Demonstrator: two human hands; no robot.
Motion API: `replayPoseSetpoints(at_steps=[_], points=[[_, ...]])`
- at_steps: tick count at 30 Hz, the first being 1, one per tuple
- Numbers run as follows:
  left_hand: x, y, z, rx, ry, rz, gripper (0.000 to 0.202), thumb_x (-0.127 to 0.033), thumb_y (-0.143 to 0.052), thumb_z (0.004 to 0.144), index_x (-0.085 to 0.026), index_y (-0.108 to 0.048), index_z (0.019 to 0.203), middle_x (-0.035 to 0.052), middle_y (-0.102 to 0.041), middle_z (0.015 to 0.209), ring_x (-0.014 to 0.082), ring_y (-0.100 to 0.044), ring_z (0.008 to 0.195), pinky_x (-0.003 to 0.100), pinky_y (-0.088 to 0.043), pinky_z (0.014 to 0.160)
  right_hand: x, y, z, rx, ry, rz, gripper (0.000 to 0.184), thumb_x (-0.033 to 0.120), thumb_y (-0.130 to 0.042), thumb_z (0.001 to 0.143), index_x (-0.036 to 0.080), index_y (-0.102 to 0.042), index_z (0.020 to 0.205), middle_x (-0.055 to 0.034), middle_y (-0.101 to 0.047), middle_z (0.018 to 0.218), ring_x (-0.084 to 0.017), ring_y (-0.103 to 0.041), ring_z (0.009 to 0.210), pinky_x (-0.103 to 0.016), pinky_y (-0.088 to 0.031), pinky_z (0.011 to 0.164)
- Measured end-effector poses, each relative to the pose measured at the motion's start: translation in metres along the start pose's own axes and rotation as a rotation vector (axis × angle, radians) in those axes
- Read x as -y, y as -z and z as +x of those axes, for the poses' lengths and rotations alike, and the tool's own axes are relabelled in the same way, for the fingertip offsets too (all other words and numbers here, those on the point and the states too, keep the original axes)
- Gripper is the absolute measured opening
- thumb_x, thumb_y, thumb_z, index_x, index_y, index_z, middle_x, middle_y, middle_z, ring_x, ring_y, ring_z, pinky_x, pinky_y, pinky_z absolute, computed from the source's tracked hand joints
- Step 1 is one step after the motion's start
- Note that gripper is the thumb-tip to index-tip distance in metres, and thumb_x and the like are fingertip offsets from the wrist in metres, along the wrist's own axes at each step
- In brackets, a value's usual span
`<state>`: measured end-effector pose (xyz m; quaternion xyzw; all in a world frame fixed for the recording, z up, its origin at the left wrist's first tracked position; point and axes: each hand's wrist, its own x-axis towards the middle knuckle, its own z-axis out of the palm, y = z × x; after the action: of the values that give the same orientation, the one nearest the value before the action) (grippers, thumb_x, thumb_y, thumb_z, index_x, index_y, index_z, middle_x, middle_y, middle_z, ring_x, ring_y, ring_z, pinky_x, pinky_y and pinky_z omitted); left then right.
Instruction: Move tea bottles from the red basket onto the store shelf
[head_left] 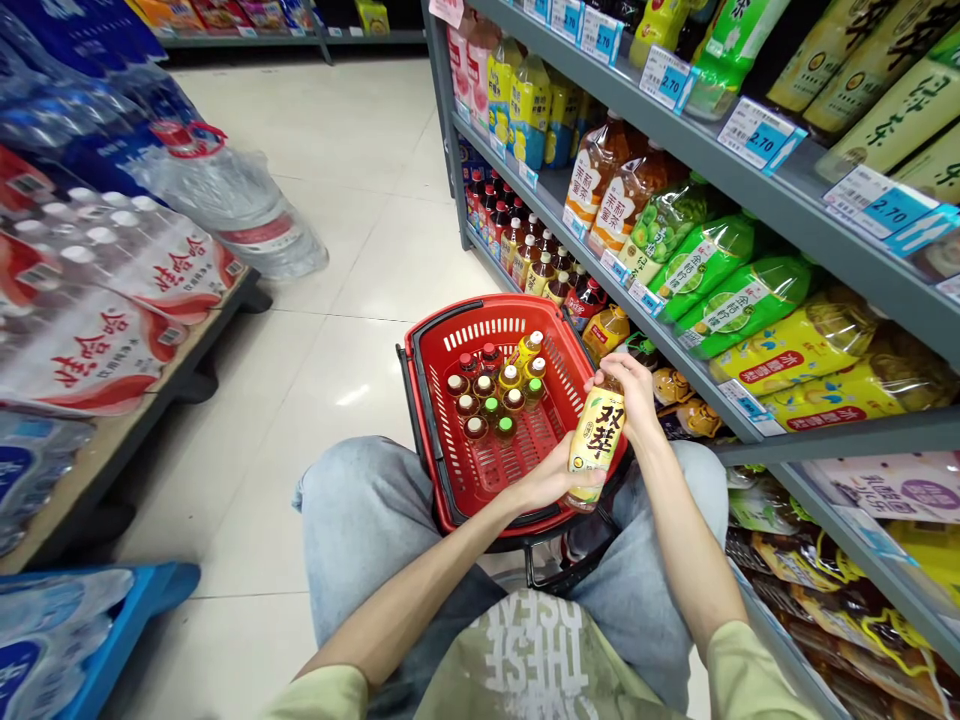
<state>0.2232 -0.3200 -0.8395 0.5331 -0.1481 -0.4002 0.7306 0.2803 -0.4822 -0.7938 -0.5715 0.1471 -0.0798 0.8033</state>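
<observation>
Both my hands are on a bottled drink (597, 430) with a pale yellow label and dark characters. It tilts over the right rim of a red shopping basket (495, 310). My left hand (555, 478) grips the bottle near its base. Around its top and neck closes my right hand (628, 392), covering the cap. Several small bottles (491, 388) stand upright inside the basket, grouped toward its far half, with white, green, yellow and dark red caps. The basket sits between my knees.
A drink shelf (559, 215) with price tags runs along the right. On the left, wrapped water packs (97, 340) lie on a low pallet, and a large water jug (240, 205) stands on the tiled floor (300, 400). A blue pallet (161, 600) is at lower left.
</observation>
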Motion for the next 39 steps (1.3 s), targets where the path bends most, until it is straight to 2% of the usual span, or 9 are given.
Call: replayPoseSetpoints(at_steps=[7, 11, 16, 18, 22, 25, 29, 34, 39], points=[[0.012, 0.009, 0.000, 0.026, 0.010, -0.013, 0.077, -0.055, -0.079, 0.077, -0.018, -0.047, 0.136, 0.0132, -0.055, 0.133, 0.0303, -0.052, 0.123, 0.043, -0.046, 0.101, -0.003, -0.002, 0.001, 0.010, -0.009, 0.002, 0.020, 0.027, -0.078, 0.069, 0.020, -0.062, 0.079, 0.0041, -0.060, 0.057, -0.016, -0.064, 0.053, -0.027, -0.053, 0.052], [0.010, 0.008, -0.001, 0.047, -0.011, -0.033, 0.074, -0.053, -0.079, 0.078, -0.018, -0.048, 0.135, 0.0127, -0.058, 0.133, 0.0302, -0.053, 0.124, 0.043, -0.047, 0.101, -0.002, -0.003, 0.001, 0.000, 0.007, 0.000, 0.020, 0.027, -0.079, 0.068, 0.020, -0.062, 0.078, 0.0039, -0.060, 0.056, -0.017, -0.066, 0.054, -0.028, -0.055, 0.054], [0.009, 0.007, -0.001, -0.003, -0.014, 0.005, 0.067, -0.047, -0.079, 0.078, -0.017, -0.052, 0.131, 0.0131, -0.059, 0.134, 0.0287, -0.057, 0.122, 0.041, -0.049, 0.100, -0.004, -0.003, 0.001, -0.035, 0.028, 0.027, 0.017, 0.025, -0.076, 0.069, 0.020, -0.062, 0.077, 0.0035, -0.061, 0.056, -0.018, -0.067, 0.054, -0.029, -0.056, 0.055], [0.008, 0.008, 0.001, -0.069, -0.004, 0.081, 0.064, -0.048, -0.077, 0.078, -0.017, -0.052, 0.129, 0.0129, -0.062, 0.130, 0.0277, -0.061, 0.117, 0.040, -0.051, 0.095, -0.006, -0.003, 0.002, -0.064, 0.048, 0.044, 0.016, 0.025, -0.075, 0.071, 0.020, -0.061, 0.077, 0.0035, -0.061, 0.057, -0.018, -0.067, 0.055, -0.029, -0.057, 0.055], [0.004, 0.008, 0.004, -0.241, 0.034, 0.377, 0.057, -0.050, -0.073, 0.079, -0.018, -0.055, 0.123, 0.0094, -0.071, 0.114, 0.0258, -0.068, 0.100, 0.037, -0.055, 0.084, -0.009, -0.002, 0.006, -0.179, 0.089, 0.075, 0.019, 0.024, -0.076, 0.068, 0.020, -0.060, 0.077, 0.0046, -0.060, 0.055, -0.018, -0.068, 0.057, -0.029, -0.057, 0.055], [-0.001, 0.008, 0.005, -0.305, 0.021, 0.529, 0.060, -0.049, -0.076, 0.075, -0.020, -0.055, 0.123, 0.0079, -0.073, 0.110, 0.0263, -0.070, 0.097, 0.035, -0.056, 0.080, -0.010, -0.002, 0.008, -0.232, 0.109, 0.095, 0.022, 0.025, -0.077, 0.067, 0.021, -0.059, 0.078, 0.0057, -0.059, 0.055, -0.018, -0.069, 0.058, -0.029, -0.057, 0.055], [-0.005, 0.008, 0.006, -0.309, -0.026, 0.622, 0.064, -0.044, -0.079, 0.070, -0.021, -0.053, 0.124, 0.0087, -0.073, 0.113, 0.0283, -0.070, 0.103, 0.035, -0.056, 0.080, -0.011, -0.002, 0.009, -0.265, 0.125, 0.088, 0.025, 0.027, -0.078, 0.067, 0.022, -0.057, 0.079, 0.0063, -0.059, 0.055, -0.019, -0.070, 0.059, -0.029, -0.057, 0.054], [-0.006, 0.009, 0.005, -0.313, -0.012, 0.647, 0.067, -0.039, -0.081, 0.066, -0.020, -0.052, 0.124, 0.0091, -0.074, 0.112, 0.0293, -0.071, 0.103, 0.035, -0.057, 0.080, -0.014, -0.001, 0.011, -0.267, 0.119, 0.096, 0.027, 0.027, -0.079, 0.066, 0.022, -0.057, 0.080, 0.0067, -0.058, 0.055, -0.019, -0.070, 0.059, -0.029, -0.057, 0.054], [-0.004, 0.009, 0.004, -0.301, 0.008, 0.644, 0.066, -0.046, -0.078, 0.072, -0.019, -0.051, 0.126, 0.0112, -0.073, 0.112, 0.0323, -0.070, 0.105, 0.039, -0.057, 0.082, -0.017, 0.000, 0.012, -0.243, 0.095, 0.101, 0.026, 0.026, -0.079, 0.066, 0.021, -0.058, 0.081, 0.0062, -0.059, 0.055, -0.020, -0.071, 0.060, -0.029, -0.057, 0.054]])
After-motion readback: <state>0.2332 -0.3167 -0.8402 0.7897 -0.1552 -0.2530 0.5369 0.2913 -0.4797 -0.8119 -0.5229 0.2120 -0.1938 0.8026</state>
